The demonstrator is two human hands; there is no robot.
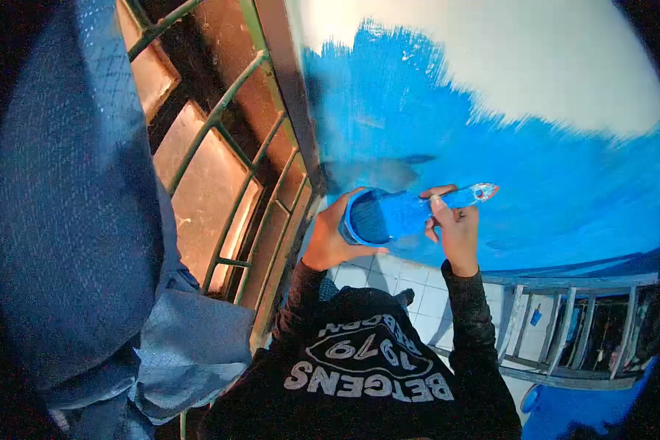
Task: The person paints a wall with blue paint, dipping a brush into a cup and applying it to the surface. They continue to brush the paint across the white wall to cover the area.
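Note:
A wide paint brush [396, 215] coated in blue paint lies level in front of my chest, close to the wall. My left hand [328, 240] wraps around the bristle end of the brush. My right hand [456, 236] pinches the brush's handle, whose red-marked tip [485, 192] points right. Behind the brush, the wall [543, 169] is freshly painted blue, with an unpainted white patch [491, 59] higher up.
A window with a green metal grille [235, 169] stands to the left, beside a blue curtain [73, 205]. A paint-smeared ladder [565, 337] is at the lower right. White floor tiles [418, 290] show far below, along with a blue object [543, 403].

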